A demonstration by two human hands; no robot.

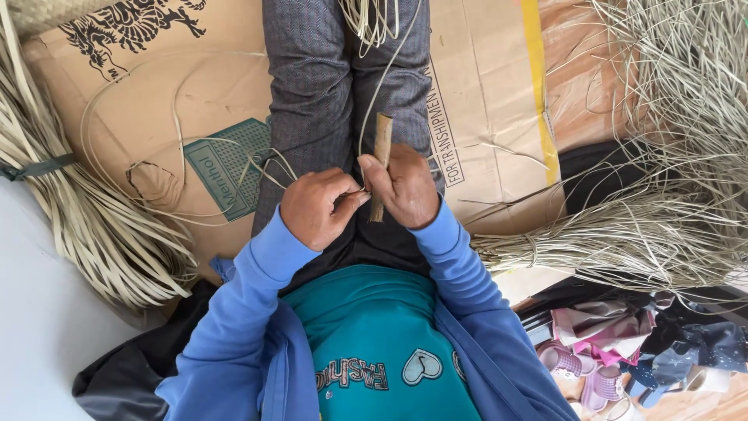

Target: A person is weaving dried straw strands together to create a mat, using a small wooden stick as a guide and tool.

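While the person sits with legs stretched over flattened cardboard (483, 117), the right hand (405, 187) is closed around a short wooden stick (381, 156), held upright, probably to serve as a guide. The left hand (315, 206) is curled, thumb and fingers pinching a thin pale strip (374, 97) just beside the stick, likely keeping it taut. Bundles of reed strips (86, 218) lie at the left, and looser strands (662, 210) at the right, within reach.

Both blue-sleeved arms are bending inward over the lap, the left hand (318, 206) curling into a pinching grip and the right hand (405, 187) closing in a fist, knuckles nearly touching.
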